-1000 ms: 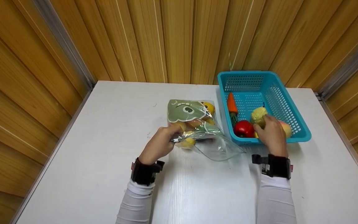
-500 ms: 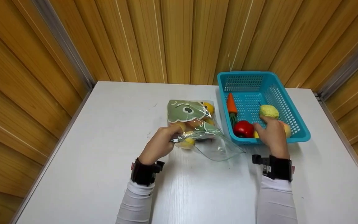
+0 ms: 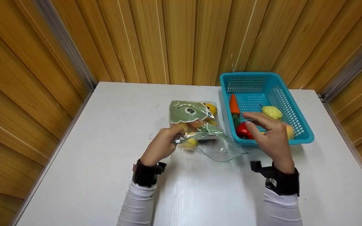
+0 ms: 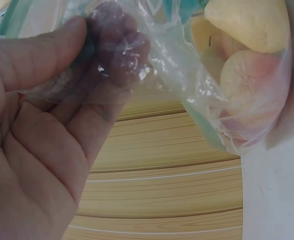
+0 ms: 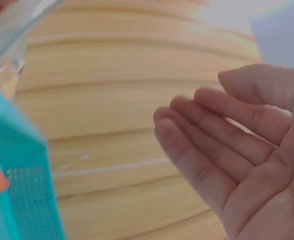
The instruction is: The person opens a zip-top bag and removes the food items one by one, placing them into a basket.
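A left hand (image 3: 159,146) pinches the lip of a clear plastic bag (image 3: 203,127) between thumb and fingers, the film creased in its grip. The right hand (image 3: 273,141) holds nothing, thumb and forefinger spread wide apart over the near edge of a blue basket (image 3: 251,101). The bag, printed with a green cartoon face, lies on the table just left of the basket, its loose mouth toward the person. Inside it, seen from the left wrist, are a yellow pear-shaped piece (image 4: 254,22) and a rosy round piece (image 4: 247,75), among others.

In the basket, an orange carrot (image 3: 234,105) lies along the left wall, leafy end nearer the person, with a glossy red piece (image 3: 243,131) just beyond that end. A wrinkled yellow-green piece (image 3: 272,112) sits farther right, and a peach-toned piece (image 3: 290,131), partly hidden by the right hand, rests near the front right corner.

The 2 wrists wear black bands (image 3: 145,174) above pale sleeves (image 3: 137,204). Wood-look panels (image 3: 181,40) stand behind the white table (image 3: 90,157).
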`<state>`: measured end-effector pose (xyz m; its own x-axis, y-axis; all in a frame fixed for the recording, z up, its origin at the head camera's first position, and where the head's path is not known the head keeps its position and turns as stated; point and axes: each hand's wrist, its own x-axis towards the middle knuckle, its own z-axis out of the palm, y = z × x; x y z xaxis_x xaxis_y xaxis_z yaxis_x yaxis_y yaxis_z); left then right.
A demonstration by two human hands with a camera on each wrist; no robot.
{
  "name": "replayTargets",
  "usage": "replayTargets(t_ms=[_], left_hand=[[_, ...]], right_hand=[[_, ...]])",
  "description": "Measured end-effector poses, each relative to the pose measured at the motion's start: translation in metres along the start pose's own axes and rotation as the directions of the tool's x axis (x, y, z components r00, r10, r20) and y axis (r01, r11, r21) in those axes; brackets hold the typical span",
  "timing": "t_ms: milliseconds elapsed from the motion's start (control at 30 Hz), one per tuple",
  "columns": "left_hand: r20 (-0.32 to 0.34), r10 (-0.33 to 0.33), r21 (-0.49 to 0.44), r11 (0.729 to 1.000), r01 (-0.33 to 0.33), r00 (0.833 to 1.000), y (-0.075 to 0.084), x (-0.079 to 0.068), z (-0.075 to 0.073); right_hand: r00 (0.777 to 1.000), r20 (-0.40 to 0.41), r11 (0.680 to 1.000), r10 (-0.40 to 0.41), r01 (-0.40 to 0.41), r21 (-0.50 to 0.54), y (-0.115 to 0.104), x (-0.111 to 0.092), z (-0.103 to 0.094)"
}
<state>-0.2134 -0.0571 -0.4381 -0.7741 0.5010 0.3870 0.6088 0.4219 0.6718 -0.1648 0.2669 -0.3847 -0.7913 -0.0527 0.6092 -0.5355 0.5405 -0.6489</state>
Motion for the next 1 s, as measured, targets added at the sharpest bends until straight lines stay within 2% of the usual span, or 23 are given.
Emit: replayTargets(t_ms=[67,233,367,500,700,867,1000], left_hand=[[-0.002,0.003,0.012,1.0,-0.003,1.0,0.0,0.0,0.0],[-0.007,0.004,0.021,1.0,-0.004,1.0,0.001,0.0,0.0],[-0.019,0.0,0.024,1.0,0.0,1.0,0.001,0.0,0.0],[-0.027,-0.002,0.013,1.0,0.003,1.0,0.002,0.0,0.001],[-0.034,-0.004,0.003,1.0,0.004,0.999,0.002,0.001,0.001],[-0.037,0.0,-0.003,1.0,0.0,0.999,0.002,0.0,0.002],[-0.035,-0.003,-0.006,1.0,0.003,0.999,0.002,0.0,0.002]], right_hand=[[0.999,0.011,0.998,-0.053,0.053,0.017,-0.008,-0.002,0.002],[0.992,0.093,0.995,-0.089,0.085,0.048,-0.02,-0.006,0.008],[0.97,0.19,0.986,-0.154,0.137,0.099,-0.025,-0.007,0.013],[0.932,0.31,0.98,-0.19,0.162,0.114,-0.025,-0.008,0.02],[0.858,0.489,0.987,-0.16,0.143,0.073,-0.024,-0.007,0.034],[0.8,0.589,0.993,-0.114,0.116,0.036,-0.02,-0.004,0.049],[0.753,0.652,0.992,-0.087,0.123,-0.01,-0.014,-0.003,0.062]])
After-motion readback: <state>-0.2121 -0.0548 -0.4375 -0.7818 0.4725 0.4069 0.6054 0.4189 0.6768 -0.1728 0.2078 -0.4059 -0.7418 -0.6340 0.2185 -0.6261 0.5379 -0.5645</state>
